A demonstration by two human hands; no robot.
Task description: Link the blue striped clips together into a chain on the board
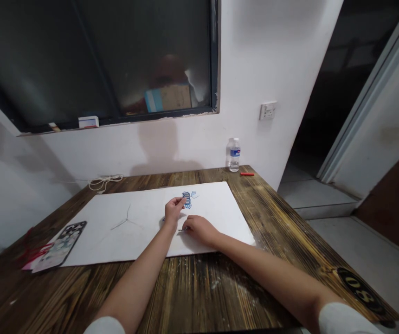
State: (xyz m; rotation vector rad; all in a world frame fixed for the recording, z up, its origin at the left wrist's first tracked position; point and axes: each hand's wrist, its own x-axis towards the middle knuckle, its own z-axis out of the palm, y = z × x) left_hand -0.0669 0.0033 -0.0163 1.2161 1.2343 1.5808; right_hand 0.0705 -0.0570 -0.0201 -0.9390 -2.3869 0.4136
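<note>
My left hand [174, 208] is over the white board [105, 241], thumb and fingers pinched at a small blue-and-dark striped piece [186, 198]. Around that piece lie small blue loop-shaped bits [193, 193], too small to name. Closer to me, my right hand [201, 228] rests on the board with its fingers curled. A short, thin dark piece [182, 230] sticks out at its fingertips. Left of my hands, thin dark lines [127, 220] meet at one point on the board; I cannot tell whether they are drawn or are wires.
The board lies on a dark wooden table [185, 287]. A patterned phone case [60, 247] and red strings [34, 253] are at the left. At the back are a white cable [105, 182], a water bottle [234, 157] and a red stick-like object [247, 174]. Wall and window stand behind.
</note>
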